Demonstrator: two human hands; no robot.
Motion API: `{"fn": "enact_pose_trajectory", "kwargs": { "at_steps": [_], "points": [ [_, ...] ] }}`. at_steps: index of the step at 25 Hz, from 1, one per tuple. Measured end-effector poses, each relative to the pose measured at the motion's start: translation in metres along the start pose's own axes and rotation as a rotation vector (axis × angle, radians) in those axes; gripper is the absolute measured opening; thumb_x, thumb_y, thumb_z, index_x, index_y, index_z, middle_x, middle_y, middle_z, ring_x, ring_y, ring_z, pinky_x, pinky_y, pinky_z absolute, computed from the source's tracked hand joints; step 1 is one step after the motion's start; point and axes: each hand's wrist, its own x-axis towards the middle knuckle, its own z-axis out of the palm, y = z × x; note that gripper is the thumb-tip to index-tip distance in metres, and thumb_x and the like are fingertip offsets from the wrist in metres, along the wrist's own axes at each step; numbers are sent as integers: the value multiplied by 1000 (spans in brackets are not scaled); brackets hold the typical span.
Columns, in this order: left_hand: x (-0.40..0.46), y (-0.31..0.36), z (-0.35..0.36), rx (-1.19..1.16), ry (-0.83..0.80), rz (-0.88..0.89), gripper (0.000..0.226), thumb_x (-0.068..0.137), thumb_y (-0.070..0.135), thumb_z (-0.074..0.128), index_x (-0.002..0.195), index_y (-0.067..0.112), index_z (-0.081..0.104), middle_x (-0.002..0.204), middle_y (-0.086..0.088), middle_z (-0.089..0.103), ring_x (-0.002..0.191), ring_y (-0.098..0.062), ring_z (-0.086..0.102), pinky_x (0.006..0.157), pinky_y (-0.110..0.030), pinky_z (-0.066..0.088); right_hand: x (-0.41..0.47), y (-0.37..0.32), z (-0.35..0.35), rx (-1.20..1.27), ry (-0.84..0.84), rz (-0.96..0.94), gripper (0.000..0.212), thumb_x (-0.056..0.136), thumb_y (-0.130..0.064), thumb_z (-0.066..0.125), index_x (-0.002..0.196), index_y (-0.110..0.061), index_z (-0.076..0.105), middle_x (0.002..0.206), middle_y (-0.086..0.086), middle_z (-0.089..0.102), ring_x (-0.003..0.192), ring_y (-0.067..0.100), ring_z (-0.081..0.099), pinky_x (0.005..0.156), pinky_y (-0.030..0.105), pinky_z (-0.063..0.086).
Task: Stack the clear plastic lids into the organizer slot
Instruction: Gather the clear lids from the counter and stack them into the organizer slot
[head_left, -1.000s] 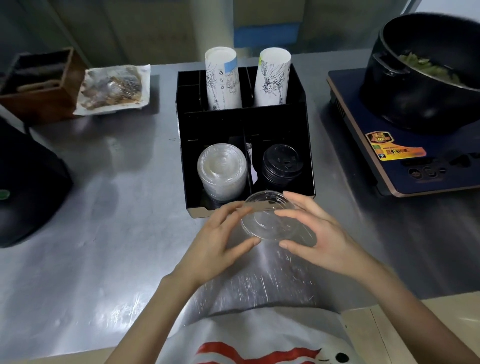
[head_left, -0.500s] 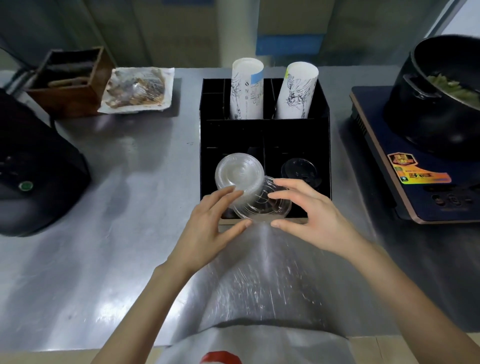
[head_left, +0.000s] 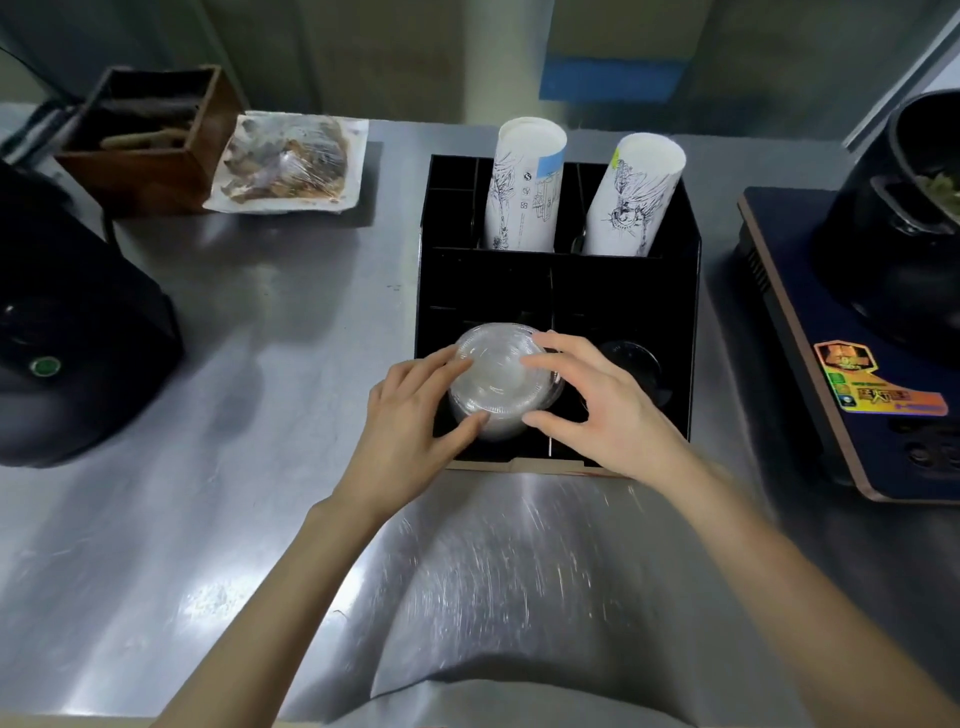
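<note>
A black organizer stands on the steel counter. Its front left slot holds a stack of clear plastic lids. My left hand grips the left side of the top clear lid, thumb low and fingers on the rim. On the lid's right side sits my right hand, fingers over the top and thumb at the front. The lid rests on or just above the stack; I cannot tell which. Black lids fill the front right slot, partly hidden by my right hand.
Two stacks of paper cups lean in the organizer's back slots. An induction cooker with a black pot stands at the right. A black appliance, a wooden box and a wrapped food tray lie left.
Both hands carried the clear lid from in front of the organizer forward and onto the lid stack in the front left slot. The camera view shifted nearer and left.
</note>
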Motion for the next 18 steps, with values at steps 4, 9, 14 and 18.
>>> {"fn": "enact_pose_trajectory", "kwargs": {
  "at_steps": [4,9,14,18],
  "points": [
    [5,-6,5,28,20,-16,57,75,50,42,121,17,51,132,-7,50,112,-26,44,92,-35,26,10,4,6,2,-14,-1,45,79,-19,66,122,-17,49,141,1,36,134,8,28,101,-3,13],
    [2,-12,13,82,22,-32,56,75,49,43,120,17,51,132,-6,51,110,-22,39,91,-35,21,12,9,16,-36,-33,7,44,80,-20,65,121,-17,49,143,2,33,138,15,23,114,35,23],
    [3,-10,15,182,53,-42,46,72,36,58,112,14,56,125,-8,56,108,-22,42,91,-45,27,12,10,25,-100,-10,-4,44,81,-21,63,122,-14,47,147,3,30,140,15,17,112,30,11],
    [2,-9,16,242,56,-38,44,71,34,61,109,12,58,122,-9,60,103,-29,52,88,-50,32,9,10,29,-108,18,-14,43,82,-24,61,121,-14,47,148,2,28,138,7,13,110,25,6]
  ]
}}
